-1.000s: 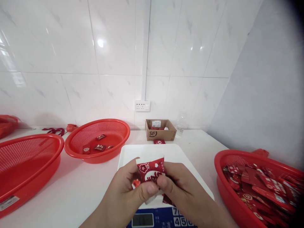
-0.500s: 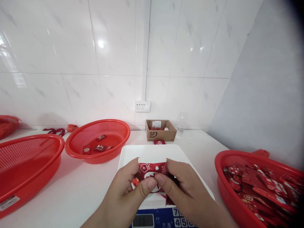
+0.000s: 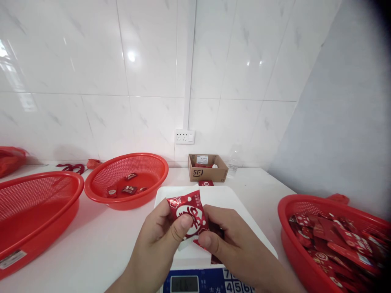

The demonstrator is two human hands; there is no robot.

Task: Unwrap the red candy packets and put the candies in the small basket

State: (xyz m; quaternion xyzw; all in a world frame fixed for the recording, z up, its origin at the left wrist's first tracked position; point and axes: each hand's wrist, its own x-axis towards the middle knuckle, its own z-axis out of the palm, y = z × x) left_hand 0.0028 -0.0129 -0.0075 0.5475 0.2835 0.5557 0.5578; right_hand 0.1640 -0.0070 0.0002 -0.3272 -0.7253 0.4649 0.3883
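Note:
A small red snack packet (image 3: pixel 192 206), printed with white flowers and a white round patch with red characters, is tilted up between my hands over the scale's white tray (image 3: pixel 214 195). My left hand (image 3: pixel 163 230) is closed on its left side, thumb pressed across the front. My right hand (image 3: pixel 227 240) is closed at the lower right edge, its thumb by the corner. Darker red wrapping (image 3: pixel 216 259) shows beneath the right hand; whether it is held or lies on the tray I cannot tell. The blue scale panel (image 3: pixel 210 280) sits below my hands.
At right, a red basket (image 3: pixel 285 215) is heaped with red packets. A red basket (image 3: pixel 94 195) at left holds several small packets, beside another red basket (image 3: pixel 71 183). Behind the scale stand a cardboard box (image 3: pixel 210 175), with a red packet (image 3: pixel 206 183) before it, and a clear bottle (image 3: pixel 233 160).
The packet has tipped so that its right side is higher and more of its front shows. My right thumb has slid from its middle to the lower right corner.

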